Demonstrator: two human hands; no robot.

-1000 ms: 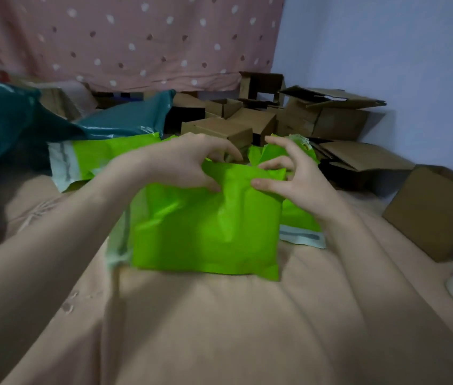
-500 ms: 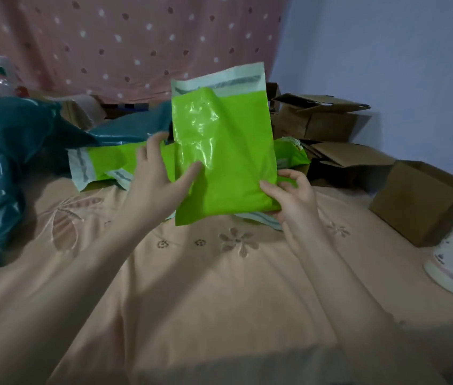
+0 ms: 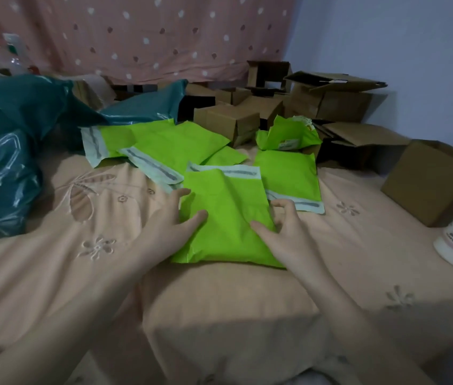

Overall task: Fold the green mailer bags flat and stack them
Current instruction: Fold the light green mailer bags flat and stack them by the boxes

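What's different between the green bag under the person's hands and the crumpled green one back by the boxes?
The near green bag lies flat on the bedspread; the far green bag stands crumpled and open-topped. The near one shows a pale adhesive strip along its far edge; no strip shows on the far one. The left hand and right hand both touch the near bag; nothing touches the far one. Both are the same bright green plastic.
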